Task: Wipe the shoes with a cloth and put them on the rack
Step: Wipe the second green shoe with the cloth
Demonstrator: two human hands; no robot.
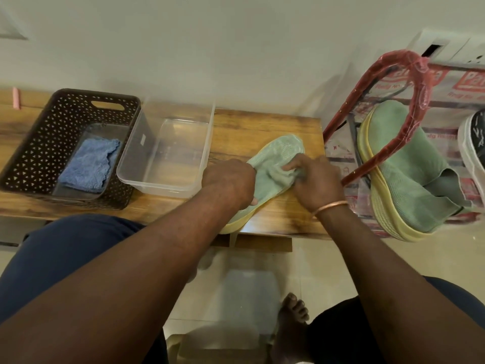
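Beyond table (284, 219) front edge, heel of green shoe (284, 147)

Brown wood-grain table (283, 214) bears, from the left: small pink cylindrical object (16, 98) at rear; dark brown perforated plastic basket (31, 143); clear plastic tub (168, 187) just beside it; pale green mesh shoe with yellow sole (278, 151), heel overhanging front edge.

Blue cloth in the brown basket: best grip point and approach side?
Pinch the blue cloth at a raised wrinkle near its middle, coming straight down from above. It lies slumped low inside the brown basket, whose tall walls close off every side approach.
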